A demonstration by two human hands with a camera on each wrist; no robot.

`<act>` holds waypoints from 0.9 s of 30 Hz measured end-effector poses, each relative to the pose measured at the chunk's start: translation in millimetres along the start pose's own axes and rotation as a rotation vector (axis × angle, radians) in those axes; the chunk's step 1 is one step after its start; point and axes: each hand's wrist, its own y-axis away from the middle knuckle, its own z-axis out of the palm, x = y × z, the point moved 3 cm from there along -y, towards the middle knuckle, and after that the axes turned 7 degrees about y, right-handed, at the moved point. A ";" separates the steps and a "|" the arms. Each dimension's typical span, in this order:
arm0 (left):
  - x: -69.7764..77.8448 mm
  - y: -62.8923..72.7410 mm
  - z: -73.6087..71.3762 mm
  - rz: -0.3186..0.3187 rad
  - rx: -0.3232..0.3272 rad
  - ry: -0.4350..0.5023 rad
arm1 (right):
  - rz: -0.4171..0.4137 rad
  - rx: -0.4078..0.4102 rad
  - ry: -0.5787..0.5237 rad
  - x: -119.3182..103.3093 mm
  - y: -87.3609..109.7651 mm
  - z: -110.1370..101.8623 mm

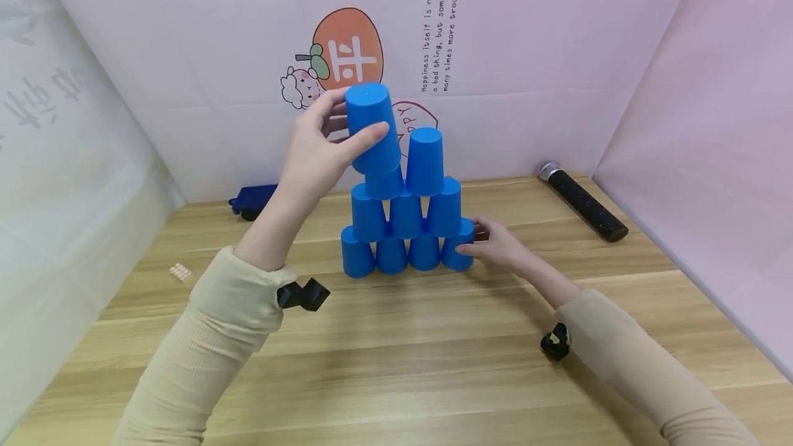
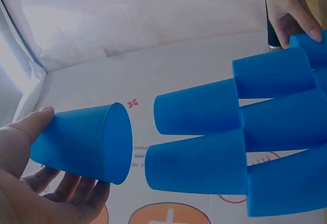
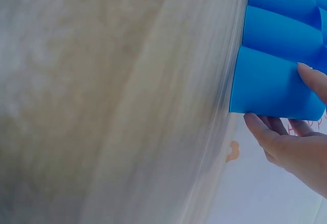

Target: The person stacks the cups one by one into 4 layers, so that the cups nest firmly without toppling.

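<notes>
Blue cups stand mouth down in a tiered pyramid: several in the bottom row, three in the middle row, two on top. My left hand holds another inverted blue cup between thumb and fingers, above the top tier's left cup. In the left wrist view, a gap separates this held cup from the top pair. My right hand grips the bottom row's right-end cup. The right wrist view shows thumb and fingers on opposite sides of that cup.
A black microphone lies at the back right of the wooden table. A dark blue object sits at the back left, partly hidden by my left forearm. A small pinkish-white piece lies at left. Printed white cloth surrounds the table.
</notes>
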 end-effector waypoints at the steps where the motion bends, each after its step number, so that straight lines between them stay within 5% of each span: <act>1: 1.9 -3.7 1.7 -0.006 0.004 -0.005 | 0.003 0.000 -0.003 0.3 0.1 -0.5; 15: 0.0 -51.5 28.4 -0.053 0.011 -0.049 | 0.006 0.005 0.003 1.2 1.5 -1.6; 27: -15.9 -59.5 35.4 -0.098 0.003 -0.076 | 0.003 0.000 0.000 0.2 -0.7 1.2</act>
